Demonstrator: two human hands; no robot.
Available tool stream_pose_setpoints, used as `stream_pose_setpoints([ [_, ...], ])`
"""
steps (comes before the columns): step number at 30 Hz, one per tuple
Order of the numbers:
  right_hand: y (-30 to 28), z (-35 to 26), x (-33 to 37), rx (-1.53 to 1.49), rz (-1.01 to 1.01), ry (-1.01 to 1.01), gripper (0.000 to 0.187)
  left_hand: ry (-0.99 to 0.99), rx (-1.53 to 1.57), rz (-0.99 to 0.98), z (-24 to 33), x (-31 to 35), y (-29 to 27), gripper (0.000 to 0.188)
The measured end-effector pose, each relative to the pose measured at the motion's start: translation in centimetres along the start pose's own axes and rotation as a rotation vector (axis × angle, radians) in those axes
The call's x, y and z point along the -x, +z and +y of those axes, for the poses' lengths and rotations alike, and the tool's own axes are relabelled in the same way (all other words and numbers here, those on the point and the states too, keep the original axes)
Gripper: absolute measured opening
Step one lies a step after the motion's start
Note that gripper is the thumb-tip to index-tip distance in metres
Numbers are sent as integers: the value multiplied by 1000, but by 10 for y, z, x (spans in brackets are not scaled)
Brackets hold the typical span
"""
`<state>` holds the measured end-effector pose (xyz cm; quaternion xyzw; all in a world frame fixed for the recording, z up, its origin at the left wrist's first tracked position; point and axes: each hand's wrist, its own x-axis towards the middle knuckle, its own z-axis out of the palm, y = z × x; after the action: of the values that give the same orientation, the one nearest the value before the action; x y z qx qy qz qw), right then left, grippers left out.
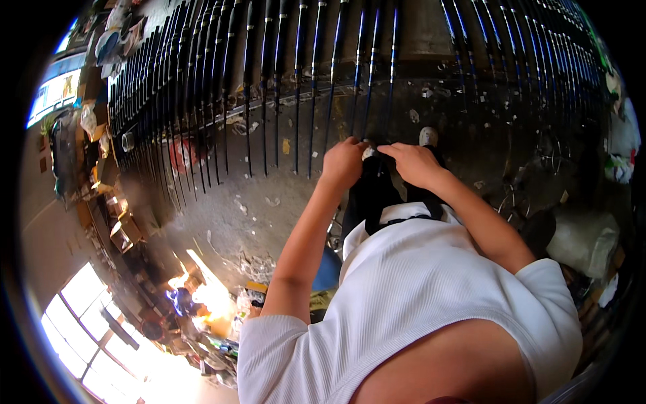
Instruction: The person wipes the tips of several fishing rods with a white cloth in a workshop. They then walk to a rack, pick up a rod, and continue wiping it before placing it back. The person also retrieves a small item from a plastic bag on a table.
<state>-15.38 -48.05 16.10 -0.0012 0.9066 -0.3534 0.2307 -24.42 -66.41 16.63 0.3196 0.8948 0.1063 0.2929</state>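
Both my hands are out in front of my waist, a small gap between their fingertips. My left hand (344,162) is closed, its fingers curled near the lower ends of the blue-banded rods. Facing it, my right hand (413,163) has its fingers together and pointing left, with the tips bent inward. Anything pinched in either hand is too small or hidden to make out. Just beyond them hangs a row of long thin rods (333,64), dark with blue and silver sections, resembling fishing rods. Their lower ends taper toward my hands.
More such rods (531,47) fill the far right. Scraps litter the concrete floor (269,202). Cardboard boxes (124,229) and clutter line the left wall, by a bright window (87,323). A clear plastic bag (584,242) lies to my right, and something blue (326,269) is beside my left hip.
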Motion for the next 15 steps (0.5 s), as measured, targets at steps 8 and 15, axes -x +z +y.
stream_pose_setpoints([
  [8, 0, 6, -12, 51, 118, 187, 39, 271, 89, -77, -5, -45, 17, 38],
  [15, -35, 5, -8, 64, 489, 299, 42, 320, 338, 254, 5, -81, -15, 39],
])
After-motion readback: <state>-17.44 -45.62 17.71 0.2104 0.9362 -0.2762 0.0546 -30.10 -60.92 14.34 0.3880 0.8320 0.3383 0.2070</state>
